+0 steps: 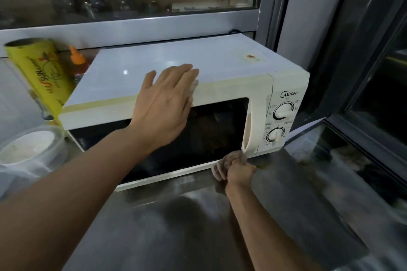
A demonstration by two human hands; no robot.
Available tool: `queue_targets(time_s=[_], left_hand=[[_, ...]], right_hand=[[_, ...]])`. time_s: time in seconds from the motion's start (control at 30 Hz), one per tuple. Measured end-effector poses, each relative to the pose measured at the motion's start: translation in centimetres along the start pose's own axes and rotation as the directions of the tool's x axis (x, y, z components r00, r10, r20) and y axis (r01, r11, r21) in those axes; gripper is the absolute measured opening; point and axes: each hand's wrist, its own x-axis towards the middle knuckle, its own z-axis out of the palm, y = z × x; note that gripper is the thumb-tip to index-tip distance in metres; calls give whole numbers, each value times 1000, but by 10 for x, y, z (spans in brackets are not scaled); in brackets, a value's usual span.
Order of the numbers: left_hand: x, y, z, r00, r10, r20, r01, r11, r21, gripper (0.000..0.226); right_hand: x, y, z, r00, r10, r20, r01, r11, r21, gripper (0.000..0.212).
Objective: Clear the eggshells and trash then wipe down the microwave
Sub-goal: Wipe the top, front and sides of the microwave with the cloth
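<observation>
One microwave [215, 66], two hands: left hand [165, 103] flat, fingers straight, on its top; right hand [239, 170] gripping one cloth [222, 166] at its lower door edge.

Microwave [198, 86] sits on the counter [198, 226], backed against the window frame [132, 26]. Left of it: a roll box [41, 72] leaning, a bottle [77, 59] behind that, a lidded container [28, 147] in front. Left hand [167, 103] lies flat over the top front edge. Right hand [240, 171] grips a cloth [222, 167] at the door's bottom right corner, below the handle [250, 130]. Two dials [283, 111] sit right of the door.
</observation>
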Motion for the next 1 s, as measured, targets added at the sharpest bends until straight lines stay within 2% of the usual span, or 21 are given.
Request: queue_targets(time_s=[0.1,0.2,0.27,0.4,0.5,0.57,0.67,0.83,0.9,1.0], left_hand=[[-30,-41,-19,998,-46,-32,48,998,43,40],[-53,-75,-28,997,-79,-17,80,994,69,38],[-61,-85,-26,997,-77,18,75,995,70,39],[-62,-90,-19,997,-74,-19,75,994,80,38],[-62,-92,-15,997,-71,-21,73,993,93,39],[-63,-92,-14,997,-76,-28,79,992,96,38],[-63,-91,-12,995,-86,-41,90,991,95,35],[-63,-92,-10,994,-85,-72,92,990,102,34],[-64,-91,-11,994,-80,-68,87,991,101,34],[-63,-90,-12,995,-83,-63,90,990,105,34]], right_hand=[[9,1,-1,995,74,73,-77,996,35,40],[8,4,0,994,90,-56,-92,995,-40,28],[3,11,9,994,46,-100,-48,999,-18,24],[-35,40,45,996,-52,-78,55,998,40,26],[-58,57,58,999,-29,-27,32,995,90,17],[-58,57,56,999,-37,10,37,998,47,19],[-43,45,45,997,-61,-55,59,997,-45,16],[-4,32,21,987,-77,-138,60,991,-119,22],[13,30,12,980,-67,-188,44,992,-122,10],[28,29,6,977,-54,-204,30,992,-122,24]])
